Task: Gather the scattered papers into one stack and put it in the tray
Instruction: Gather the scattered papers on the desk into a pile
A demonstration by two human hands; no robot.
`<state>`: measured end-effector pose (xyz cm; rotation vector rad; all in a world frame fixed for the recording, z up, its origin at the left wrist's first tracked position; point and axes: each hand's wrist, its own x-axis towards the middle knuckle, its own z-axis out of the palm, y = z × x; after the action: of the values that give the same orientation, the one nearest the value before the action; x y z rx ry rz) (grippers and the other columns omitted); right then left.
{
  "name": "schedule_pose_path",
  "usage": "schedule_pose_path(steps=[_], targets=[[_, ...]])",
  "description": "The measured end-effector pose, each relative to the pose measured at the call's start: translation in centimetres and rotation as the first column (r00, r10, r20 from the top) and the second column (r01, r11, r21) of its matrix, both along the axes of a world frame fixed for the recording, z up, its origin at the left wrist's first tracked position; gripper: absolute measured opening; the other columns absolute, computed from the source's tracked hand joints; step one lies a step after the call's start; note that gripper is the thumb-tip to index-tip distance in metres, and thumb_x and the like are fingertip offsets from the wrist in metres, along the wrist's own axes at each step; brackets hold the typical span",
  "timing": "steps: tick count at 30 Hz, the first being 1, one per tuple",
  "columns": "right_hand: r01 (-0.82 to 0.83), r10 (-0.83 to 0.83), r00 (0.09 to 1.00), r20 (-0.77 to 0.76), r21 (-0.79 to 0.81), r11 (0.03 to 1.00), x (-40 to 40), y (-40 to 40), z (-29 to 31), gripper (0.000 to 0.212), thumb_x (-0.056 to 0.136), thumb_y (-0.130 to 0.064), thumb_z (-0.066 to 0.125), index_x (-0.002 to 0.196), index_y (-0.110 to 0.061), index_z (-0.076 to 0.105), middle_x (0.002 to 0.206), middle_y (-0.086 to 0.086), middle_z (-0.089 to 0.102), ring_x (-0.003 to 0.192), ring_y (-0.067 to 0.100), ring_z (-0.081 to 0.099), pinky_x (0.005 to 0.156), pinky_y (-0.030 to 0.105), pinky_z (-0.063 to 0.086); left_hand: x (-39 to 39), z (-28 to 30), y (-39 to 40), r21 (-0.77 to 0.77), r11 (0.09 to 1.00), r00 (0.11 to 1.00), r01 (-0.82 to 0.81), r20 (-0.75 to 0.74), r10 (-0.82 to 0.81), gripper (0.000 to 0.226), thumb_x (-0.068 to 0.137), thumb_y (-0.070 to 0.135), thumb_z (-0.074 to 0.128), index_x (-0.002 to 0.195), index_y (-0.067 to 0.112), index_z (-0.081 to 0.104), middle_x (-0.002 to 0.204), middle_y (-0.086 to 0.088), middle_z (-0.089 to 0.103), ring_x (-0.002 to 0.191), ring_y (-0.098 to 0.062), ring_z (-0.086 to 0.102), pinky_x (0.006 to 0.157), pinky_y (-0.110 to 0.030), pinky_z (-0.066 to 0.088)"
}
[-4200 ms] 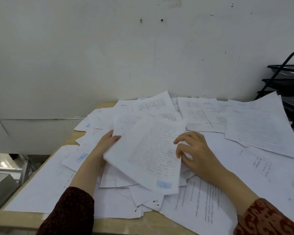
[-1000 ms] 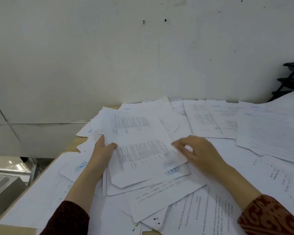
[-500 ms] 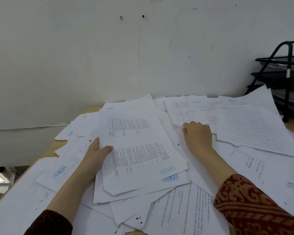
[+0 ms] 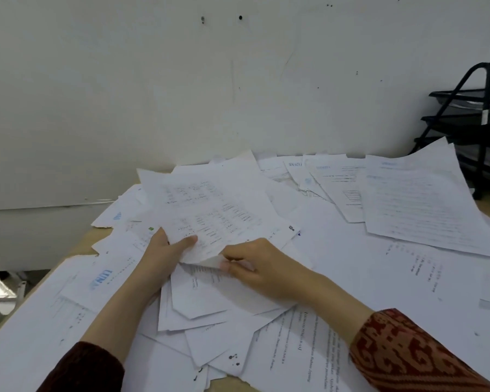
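While both the left hand [image 4: 164, 250] and right hand [image 4: 255, 267] pinch the gathered sheets [image 4: 215, 216], fingers curled; the loose, uneven edges could slip and fan out.

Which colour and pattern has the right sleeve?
The right sleeve is red with a dark ornamental pattern, seen in the head view.

Papers [image 4: 337, 250] cover table [image 4: 77, 244] (tray [image 4: 481, 120] far right).

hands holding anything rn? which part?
Yes. The left hand grips the gathered sheaf of papers at its near-left edge, thumb on top. The right hand pinches the sheaf's near bottom corner, which curls up.
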<state>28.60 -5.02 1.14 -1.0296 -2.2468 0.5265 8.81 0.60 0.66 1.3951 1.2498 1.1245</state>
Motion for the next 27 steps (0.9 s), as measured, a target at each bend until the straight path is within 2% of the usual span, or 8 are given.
schedule_pose_path(steps=[2,4,8,11,16,19,23,27], targets=[[0.044,-0.053,0.996,-0.066,-0.138,0.989,0.5,0.3,0.3,0.031,0.095,-0.045,0.044,0.091,-0.022,0.064,0.087,-0.007,0.067,0.080,0.009,0.061,0.075,0.025,0.047,-0.3,-0.2,0.0,-0.018,1.000,1.000,0.002,-0.011,-0.002,0.043,0.091,0.009,0.060,0.132,0.019,0.052,0.121,0.005,0.064,0.106,-0.014,0.062,0.080,-0.026,0.051],[0.224,-0.242,0.965,-0.096,-0.170,0.960,2.2,1.3,0.7,0.033,0.093,-0.049,0.045,0.106,-0.027,0.066,0.108,-0.011,0.067,0.102,0.005,0.060,0.092,0.026,0.046,-0.3,-0.1,-0.1,-0.029,0.999,0.999,0.024,-0.020,-0.024,0.044,0.091,0.008,0.059,0.133,0.020,0.051,0.121,0.005,0.063,0.103,-0.013,0.063,0.077,-0.025,0.051],[0.602,-0.612,0.791,-0.012,-0.159,0.782,7.5,2.5,0.7,0.040,0.089,-0.045,0.055,0.121,-0.021,0.058,0.125,-0.004,0.057,0.120,0.015,0.049,0.098,0.030,0.040,-0.7,0.2,-0.2,-0.042,0.997,0.998,0.063,0.015,-0.062,0.051,0.086,0.005,0.064,0.131,0.022,0.051,0.122,0.003,0.065,0.110,-0.021,0.063,0.093,-0.043,0.051],[0.694,-0.685,0.718,0.124,-0.204,0.691,8.5,2.4,0.2,0.056,0.078,-0.058,0.063,0.116,-0.017,0.061,0.122,-0.002,0.055,0.117,0.016,0.049,0.096,0.035,0.042,-0.6,0.2,-0.3,-0.002,0.997,0.997,0.071,0.041,-0.071,0.050,0.086,0.005,0.064,0.132,0.023,0.051,0.123,0.005,0.065,0.110,-0.019,0.063,0.096,-0.045,0.050],[0.634,-0.619,0.771,0.149,-0.281,0.721,7.8,2.8,1.2,0.042,0.071,-0.050,0.074,0.099,-0.020,0.062,0.110,-0.005,0.055,0.106,0.012,0.050,0.085,0.028,0.042,-0.5,0.1,-0.3,0.063,0.996,0.994,0.066,0.078,-0.071,0.051,0.088,0.002,0.062,0.133,0.022,0.049,0.125,0.005,0.064,0.112,-0.018,0.063,0.097,-0.045,0.049],[0.549,-0.586,0.810,0.027,-0.387,0.741,8.4,2.4,1.7,0.023,0.074,-0.026,0.078,0.088,-0.015,0.063,0.087,-0.003,0.065,0.080,0.011,0.059,0.063,0.017,0.042,-0.5,0.0,-0.2,0.088,0.994,0.994,0.057,0.091,-0.065,0.049,0.088,0.002,0.062,0.132,0.022,0.050,0.124,0.006,0.065,0.111,-0.016,0.063,0.095,-0.041,0.050],[0.556,-0.613,0.789,-0.042,-0.373,0.743,8.8,2.6,1.6,0.009,0.082,-0.019,0.071,0.084,-0.014,0.064,0.071,0.000,0.066,0.066,0.007,0.057,0.058,0.018,0.040,-0.3,-0.2,-0.4,0.066,0.996,0.988,0.067,0.133,-0.075,0.042,0.091,0.009,0.061,0.129,0.024,0.052,0.118,0.011,0.067,0.104,-0.010,0.066,0.077,-0.023,0.056],[0.590,-0.727,0.559,-0.399,-0.424,0.687,9.7,3.5,1.6,0.009,0.090,-0.014,0.059,0.082,-0.019,0.059,0.090,0.007,0.066,0.080,0.020,0.059,0.073,0.037,0.051,-0.4,-0.2,-0.3,-0.004,1.000,0.993,0.028,0.112,-0.028,0.043,0.089,0.020,0.065,0.129,0.025,0.049,0.117,0.009,0.065,0.096,-0.011,0.068,0.069,-0.024,0.056]])
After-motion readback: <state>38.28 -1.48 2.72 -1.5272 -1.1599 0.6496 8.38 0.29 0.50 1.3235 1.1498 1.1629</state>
